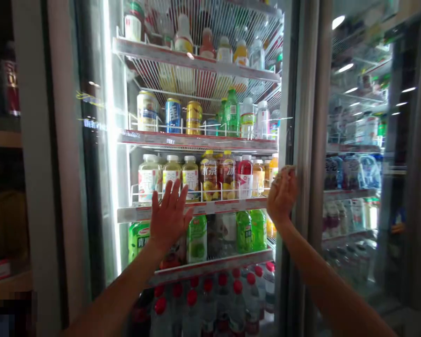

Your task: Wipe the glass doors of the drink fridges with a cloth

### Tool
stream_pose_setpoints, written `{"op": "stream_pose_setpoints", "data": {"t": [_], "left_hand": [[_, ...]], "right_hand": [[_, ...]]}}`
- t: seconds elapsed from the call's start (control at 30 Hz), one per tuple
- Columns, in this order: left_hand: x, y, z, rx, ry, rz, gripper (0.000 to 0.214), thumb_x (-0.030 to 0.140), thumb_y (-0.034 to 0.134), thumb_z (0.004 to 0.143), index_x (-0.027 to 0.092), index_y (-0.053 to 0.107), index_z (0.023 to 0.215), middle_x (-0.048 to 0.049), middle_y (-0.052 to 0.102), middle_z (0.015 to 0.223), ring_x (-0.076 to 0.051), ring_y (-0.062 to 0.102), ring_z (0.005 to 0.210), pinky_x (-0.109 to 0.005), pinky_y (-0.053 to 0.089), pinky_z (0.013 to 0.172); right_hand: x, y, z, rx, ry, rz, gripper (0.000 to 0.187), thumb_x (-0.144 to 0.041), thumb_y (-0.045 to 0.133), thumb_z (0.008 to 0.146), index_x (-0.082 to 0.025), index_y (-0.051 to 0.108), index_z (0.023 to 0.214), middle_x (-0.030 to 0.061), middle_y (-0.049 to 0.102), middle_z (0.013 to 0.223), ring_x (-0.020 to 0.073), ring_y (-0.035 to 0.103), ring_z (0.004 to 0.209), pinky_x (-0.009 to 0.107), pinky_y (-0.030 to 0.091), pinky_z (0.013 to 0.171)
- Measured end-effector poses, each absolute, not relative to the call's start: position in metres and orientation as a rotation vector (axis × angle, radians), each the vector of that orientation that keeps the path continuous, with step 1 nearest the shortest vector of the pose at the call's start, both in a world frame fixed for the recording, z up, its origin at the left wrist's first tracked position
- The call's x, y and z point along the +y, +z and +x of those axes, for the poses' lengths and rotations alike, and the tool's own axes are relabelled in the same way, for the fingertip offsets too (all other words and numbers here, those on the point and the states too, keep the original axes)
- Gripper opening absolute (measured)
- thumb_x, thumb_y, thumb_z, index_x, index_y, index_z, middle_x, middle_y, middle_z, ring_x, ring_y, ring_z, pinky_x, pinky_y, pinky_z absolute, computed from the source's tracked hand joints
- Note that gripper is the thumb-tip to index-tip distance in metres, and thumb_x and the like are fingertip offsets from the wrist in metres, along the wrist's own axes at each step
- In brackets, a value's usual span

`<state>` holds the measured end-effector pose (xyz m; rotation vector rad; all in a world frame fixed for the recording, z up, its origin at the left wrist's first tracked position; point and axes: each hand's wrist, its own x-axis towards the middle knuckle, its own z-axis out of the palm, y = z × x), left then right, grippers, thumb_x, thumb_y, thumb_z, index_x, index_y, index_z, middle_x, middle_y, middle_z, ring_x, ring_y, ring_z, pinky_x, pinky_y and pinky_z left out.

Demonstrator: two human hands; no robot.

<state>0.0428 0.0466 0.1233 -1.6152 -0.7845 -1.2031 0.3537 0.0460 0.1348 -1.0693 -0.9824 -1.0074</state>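
The left hand [169,220] was spread open, empty, before the cooler's glass door [196,142] — contact unclear — covering parts of bottles. The right hand [283,194], fingers curled, held a crumpled cloth [289,170], mostly hidden, near the door's edge.

Cans [173,115] abv tea btls [171,172], more btls [208,306] at btm, all behind glass dr [91,123]

Free air between left hand [169,220] and right hand [283,194]; glass door [170,141] bars reach to bottles [209,180].
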Motion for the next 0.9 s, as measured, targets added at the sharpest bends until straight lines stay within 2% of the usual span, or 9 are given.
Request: {"op": "stream_pose_setpoints", "data": {"t": [0.1, 0.23, 0.43, 0.57, 0.63, 0.7, 0.9], "left_hand": [[0.046, 0.125, 0.042, -0.779, -1.216, -1.614, 0.069, 0.038, 0.047, 0.088, 0.02, 0.015, 0.146, -0.0133, 0.031, 0.147, -0.022, 0.015, 0.141, -0.047, 0.006, 0.115], [0.046, 0.123, 0.042, -0.79, -1.215, -1.602, 0.069, 0.038, 0.048, 0.088, 0.021, 0.015, 0.146, -0.0125, 0.031, 0.147, -0.022, 0.016, 0.141, -0.046, 0.007, 0.115], [0.047, 0.119, 0.044, -0.809, -1.199, -1.596, 0.071, 0.039, 0.047, 0.088, 0.019, 0.014, 0.146, -0.0126, 0.026, 0.149, -0.023, 0.013, 0.142, -0.047, 0.005, 0.116], [0.047, 0.119, 0.043, -0.795, -1.238, -1.638, 0.071, 0.039, 0.05, 0.087, 0.022, 0.014, 0.146, -0.0111, 0.026, 0.149, -0.024, 0.015, 0.141, -0.047, 0.005, 0.116], [0.046, 0.118, 0.041, -0.79, -1.254, -1.659, 0.071, 0.039, 0.05, 0.087, 0.023, 0.014, 0.146, -0.0102, 0.026, 0.149, -0.023, 0.016, 0.141, -0.046, 0.004, 0.116], [0.046, 0.115, 0.041, -0.791, -1.252, -1.669, 0.071, 0.038, 0.05, 0.087, 0.024, 0.014, 0.146, -0.0095, 0.026, 0.15, -0.022, 0.016, 0.141, -0.045, 0.004, 0.116], [0.046, 0.109, 0.042, -0.821, -1.235, -1.671, 0.071, 0.036, 0.048, 0.088, 0.021, 0.012, 0.147, -0.0106, 0.023, 0.15, -0.022, 0.011, 0.142, -0.046, 0.001, 0.116]], "right_hand": [[0.041, 0.115, 0.308, -1.232, -1.084, -0.963, 0.058, -0.022, 0.037, 0.089, -0.022, 0.023, 0.145, 0.0127, 0.028, 0.151, 0.0248, 0.025, 0.14, 0.05, 0.029, 0.107], [0.035, 0.101, 0.284, -1.566, -1.2, -0.873, 0.059, -0.022, 0.042, 0.088, -0.03, 0.025, 0.144, 0.0061, 0.034, 0.149, 0.0226, 0.025, 0.14, 0.049, 0.019, 0.112], [0.042, 0.112, 0.309, -1.053, -1.039, -1.052, 0.057, -0.023, 0.038, 0.09, -0.024, 0.023, 0.145, 0.0141, 0.032, 0.149, 0.0265, 0.029, 0.137, 0.054, 0.023, 0.107], [0.034, 0.099, 0.256, -1.466, -1.101, -0.935, 0.059, -0.022, 0.041, 0.088, -0.025, 0.025, 0.145, 0.0101, 0.034, 0.149, 0.0251, 0.022, 0.141, 0.051, 0.019, 0.111], [0.029, 0.091, 0.247, -1.662, -1.161, -0.858, 0.059, -0.022, 0.043, 0.086, -0.029, 0.028, 0.143, 0.0061, 0.037, 0.147, 0.023, 0.023, 0.14, 0.05, 0.016, 0.113], [0.029, 0.087, 0.263, -1.622, -1.175, -0.865, 0.058, -0.022, 0.043, 0.087, -0.03, 0.028, 0.143, 0.0054, 0.037, 0.147, 0.0219, 0.026, 0.139, 0.05, 0.015, 0.113], [0.039, 0.085, 0.312, -1.061, -1.054, -1.063, 0.06, -0.022, 0.038, 0.09, -0.022, 0.018, 0.147, 0.0154, 0.029, 0.15, 0.0262, 0.027, 0.139, 0.053, 0.025, 0.106]]}}
